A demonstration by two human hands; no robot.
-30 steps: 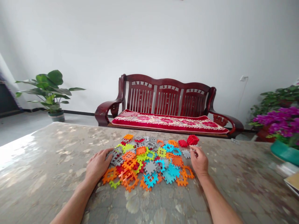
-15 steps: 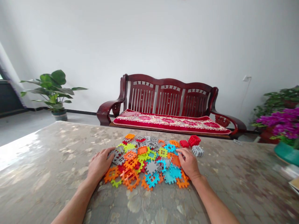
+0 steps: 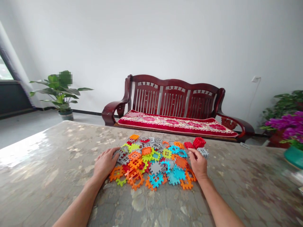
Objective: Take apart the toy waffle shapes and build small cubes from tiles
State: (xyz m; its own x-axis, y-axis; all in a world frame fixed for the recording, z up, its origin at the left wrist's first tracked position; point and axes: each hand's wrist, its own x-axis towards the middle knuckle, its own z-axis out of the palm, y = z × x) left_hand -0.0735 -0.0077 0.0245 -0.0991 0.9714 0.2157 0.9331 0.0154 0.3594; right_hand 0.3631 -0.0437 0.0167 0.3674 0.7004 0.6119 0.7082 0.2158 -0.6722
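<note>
A heap of notched plastic interlocking tiles in orange, blue, grey, green and red (image 3: pixel 156 168) covers the middle of the table. My left hand (image 3: pixel 105 162) rests open at the heap's left edge, its thumb by some grey tiles (image 3: pixel 123 156). At the right edge is my right hand (image 3: pixel 199 164), fingers loosely bent and thumb apart, beside a blue tile (image 3: pixel 181 153) and an orange tile (image 3: pixel 181 162). Nothing shows held in either hand. Just beyond the right hand stand a red assembled block (image 3: pixel 199 142) and a grey assembled block (image 3: pixel 204 152).
The patterned table (image 3: pixel 139 208) runs wide on both sides. Behind it stands a dark red wooden bench (image 3: pixel 174 97) with a red floral seat cover (image 3: pixel 172 122). A potted plant (image 3: pixel 63 94) is on the left; purple flowers (image 3: pixel 290 124) in a teal pot (image 3: pixel 294 156) stand at right.
My right hand has shifted slightly away from the blue tile toward the grey block, its fingers more bent. A blue tile it partly covered now shows. The left hand stays by the heap.
</note>
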